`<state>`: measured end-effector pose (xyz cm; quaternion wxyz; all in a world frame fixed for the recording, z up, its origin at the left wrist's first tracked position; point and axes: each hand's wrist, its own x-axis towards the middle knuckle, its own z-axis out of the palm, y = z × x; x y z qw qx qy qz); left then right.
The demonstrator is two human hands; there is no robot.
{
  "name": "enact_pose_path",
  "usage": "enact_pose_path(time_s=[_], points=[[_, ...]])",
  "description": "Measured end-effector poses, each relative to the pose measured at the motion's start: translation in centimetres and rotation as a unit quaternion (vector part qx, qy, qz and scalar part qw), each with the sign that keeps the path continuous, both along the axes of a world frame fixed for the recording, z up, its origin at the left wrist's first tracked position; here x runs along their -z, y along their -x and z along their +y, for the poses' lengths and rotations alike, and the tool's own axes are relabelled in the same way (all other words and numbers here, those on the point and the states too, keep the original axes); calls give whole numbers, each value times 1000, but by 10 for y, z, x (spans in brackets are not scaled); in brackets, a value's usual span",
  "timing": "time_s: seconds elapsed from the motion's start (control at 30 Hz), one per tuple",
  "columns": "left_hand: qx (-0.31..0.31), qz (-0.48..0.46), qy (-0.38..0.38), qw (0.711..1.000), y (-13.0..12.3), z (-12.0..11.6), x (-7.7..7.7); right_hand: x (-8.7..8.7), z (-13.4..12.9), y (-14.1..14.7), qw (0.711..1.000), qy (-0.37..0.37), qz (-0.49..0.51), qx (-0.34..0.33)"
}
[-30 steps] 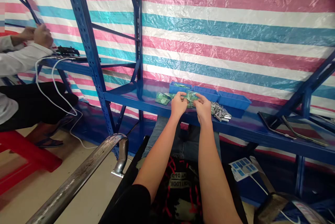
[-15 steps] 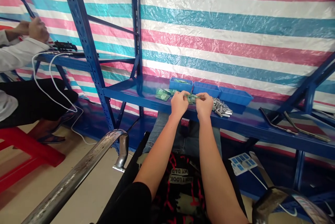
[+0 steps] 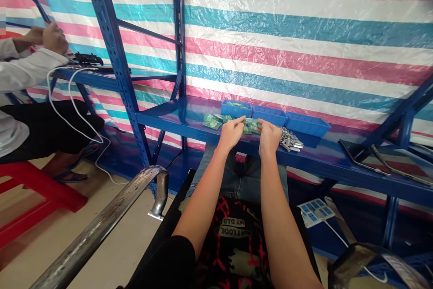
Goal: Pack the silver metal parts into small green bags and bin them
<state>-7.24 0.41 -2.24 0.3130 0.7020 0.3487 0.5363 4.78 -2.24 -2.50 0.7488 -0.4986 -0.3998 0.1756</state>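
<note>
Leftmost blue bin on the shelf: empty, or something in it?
Not empty: green pieces show inside the leftmost blue bin, over its front wall. How full it is, I cannot tell.

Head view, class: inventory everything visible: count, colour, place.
Shelves: several, blue, throughout
Bins: three, blue, shelf back
Flat pieces: several, green, shelf centre
Metal parts: many, silver, before bins
Sheeting: one backdrop, striped pink, white, blue, behind shelves
Framed panel: count unclear, dark, shelf right
Dark items: some, black, left shelf
Cable: count unclear, white, left
Stool: one, red, lower left
Co-worker: one, white sleeves, far left
Printed card: one, white and blue, lower right
Metal bars: two, grey, lower sides
Left hand: one, bare, at flat pieces
Right hand: one, bare, at flat pieces
</note>
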Motion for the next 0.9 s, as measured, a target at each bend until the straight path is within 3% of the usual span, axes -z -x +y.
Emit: enact_pose_path(time_s=[0.17, 0.4, 0.53, 0.7, 0.8, 0.9], points=[[26, -52, 18, 998, -1, -3, -1, 1, -1, 2, 999, -27, 34, -12], [-61, 14, -10, 998, -7, -11, -4, 1, -3, 9, 995, -67, 14, -74], [-94, 24, 16, 995, -28, -7, -11, 5, -4, 15, 995, -83, -52, -17], [-18, -35, 89, 995, -38, -7, -18, 9, -2, 9, 991, -80, -102, 22], [86, -170, 171, 967, -30, -14, -15, 8, -3, 10, 990, -72, -120, 19], [90, -254, 181, 946, -27, -19, -9, 6, -8, 15, 987, -64, -147, 13]])
